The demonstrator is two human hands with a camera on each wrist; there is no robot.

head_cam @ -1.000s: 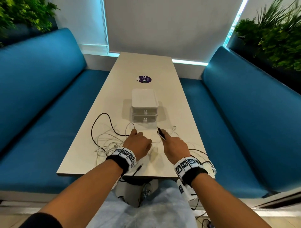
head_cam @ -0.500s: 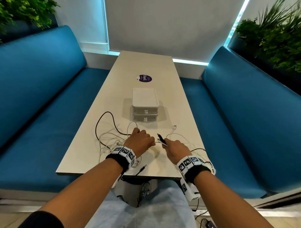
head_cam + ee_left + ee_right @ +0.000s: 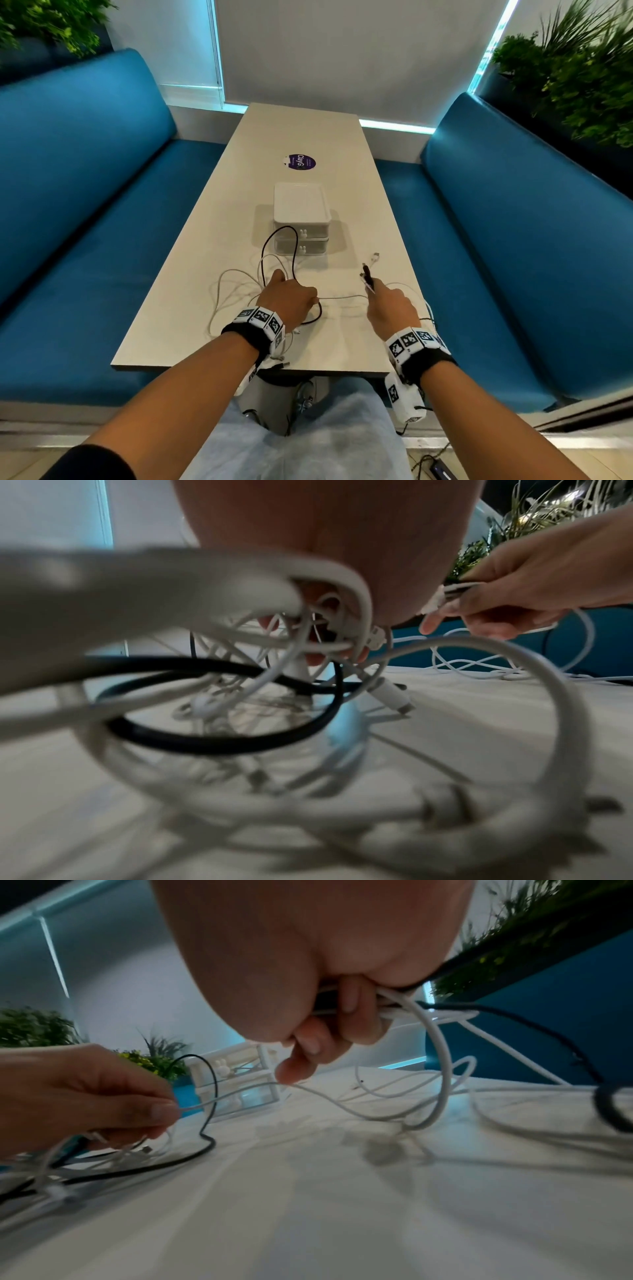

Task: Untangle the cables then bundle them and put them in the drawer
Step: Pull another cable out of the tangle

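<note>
A tangle of white cables [image 3: 236, 287] and a black cable [image 3: 278, 245] lies on the near end of the table [image 3: 308, 137]. My left hand [image 3: 291, 299] grips a bunch of these cables [image 3: 329, 645] and pinches a thin white cable [image 3: 226, 1097] that runs taut to my right hand [image 3: 385, 303]. My right hand's fingers [image 3: 346, 1020] curl round several cable ends, with black and white plugs [image 3: 366, 279] sticking out above it. A white two-drawer unit [image 3: 301, 222] stands just beyond, both drawers closed.
A loose white connector [image 3: 375, 256] lies right of the drawer unit. More cable loops [image 3: 441, 1085] trail over the table's right edge. A purple sticker [image 3: 301, 161] is farther up the table. Blue benches [image 3: 85, 192] flank both sides, with plants [image 3: 582, 75] behind.
My hands have pulled apart, the right one moving right, stretching a white cable between them. The black loop has risen and swung in front of the drawer unit.
</note>
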